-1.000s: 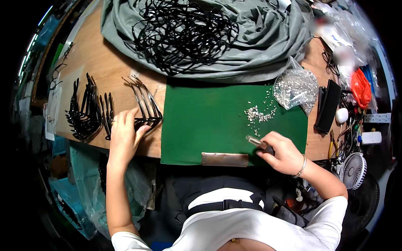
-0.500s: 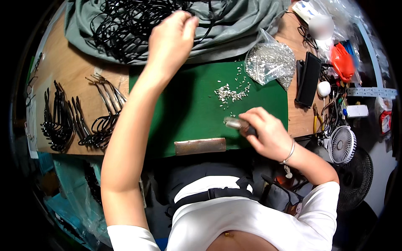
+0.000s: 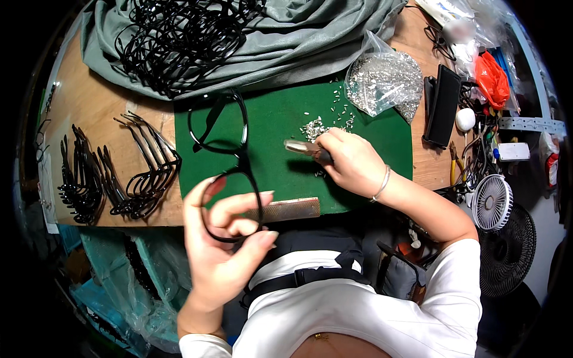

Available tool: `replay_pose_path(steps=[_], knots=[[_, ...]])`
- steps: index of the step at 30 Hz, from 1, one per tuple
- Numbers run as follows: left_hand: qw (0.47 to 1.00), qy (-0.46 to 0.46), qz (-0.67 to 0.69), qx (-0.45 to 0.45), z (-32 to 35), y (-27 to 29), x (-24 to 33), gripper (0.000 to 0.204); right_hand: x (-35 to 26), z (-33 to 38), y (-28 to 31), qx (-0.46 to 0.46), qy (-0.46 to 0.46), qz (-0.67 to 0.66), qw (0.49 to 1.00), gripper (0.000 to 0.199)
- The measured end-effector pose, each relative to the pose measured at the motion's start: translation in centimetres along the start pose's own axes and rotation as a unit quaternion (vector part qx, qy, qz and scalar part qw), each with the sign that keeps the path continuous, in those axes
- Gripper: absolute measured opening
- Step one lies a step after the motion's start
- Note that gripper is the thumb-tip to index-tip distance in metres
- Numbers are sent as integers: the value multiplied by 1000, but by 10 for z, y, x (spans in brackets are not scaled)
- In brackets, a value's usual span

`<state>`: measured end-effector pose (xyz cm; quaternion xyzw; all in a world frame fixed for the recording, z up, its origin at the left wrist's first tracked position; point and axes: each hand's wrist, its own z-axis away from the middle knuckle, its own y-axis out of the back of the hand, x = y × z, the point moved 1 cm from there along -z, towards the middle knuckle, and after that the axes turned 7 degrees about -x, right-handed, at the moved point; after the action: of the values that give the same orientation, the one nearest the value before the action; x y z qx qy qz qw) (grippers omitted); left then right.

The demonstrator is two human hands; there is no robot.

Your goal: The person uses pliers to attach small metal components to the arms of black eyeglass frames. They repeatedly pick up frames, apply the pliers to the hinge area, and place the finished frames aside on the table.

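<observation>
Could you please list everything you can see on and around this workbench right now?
Eyeglass frame front: one, black, held above the mat's left part.
Cutting mat: one, green, table centre.
Small metal parts: a loose heap, silver, on the mat by the tool tip.
Bag of metal parts: one, clear, at the mat's upper right corner.
Pile of frames: many, black, on the grey cloth at the top.
Temple arms: several bunches, black, table left.
Metal file: one, brownish, at the mat's near edge.
Small fan: one, white, right.
Flat case: one, black, right of the mat.
Hand tool: one, metal-tipped, over the mat.
Left hand: holds the frame front.
Right hand: grips the hand tool.
</observation>
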<state>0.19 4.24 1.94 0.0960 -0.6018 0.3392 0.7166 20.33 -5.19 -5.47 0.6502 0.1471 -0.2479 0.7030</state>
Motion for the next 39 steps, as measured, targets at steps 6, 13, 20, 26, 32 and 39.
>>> replay_pose_path(steps=[6,13,20,26,32,39], knots=[[994,-107,-1,-31,-2,-20,-25,91,-1,0,-1,-14,-8,32,999,21],[974,-177,-141,-30,-13,-32,-39,91,-58,27,35,1,-70,-407,911,15],[946,-235,-217,46,-13,-49,-48,86,-70,33,19,56,-103,-597,793,18],[958,-212,-195,-3,-14,-41,-42,84,-69,25,36,-96,-177,-672,712,19],[996,-89,4,-27,-9,-40,-16,82,-73,26,44,-152,-136,-702,682,22],[991,-24,56,-120,-4,-18,3,82,-58,40,57,-287,-78,-478,826,28]])
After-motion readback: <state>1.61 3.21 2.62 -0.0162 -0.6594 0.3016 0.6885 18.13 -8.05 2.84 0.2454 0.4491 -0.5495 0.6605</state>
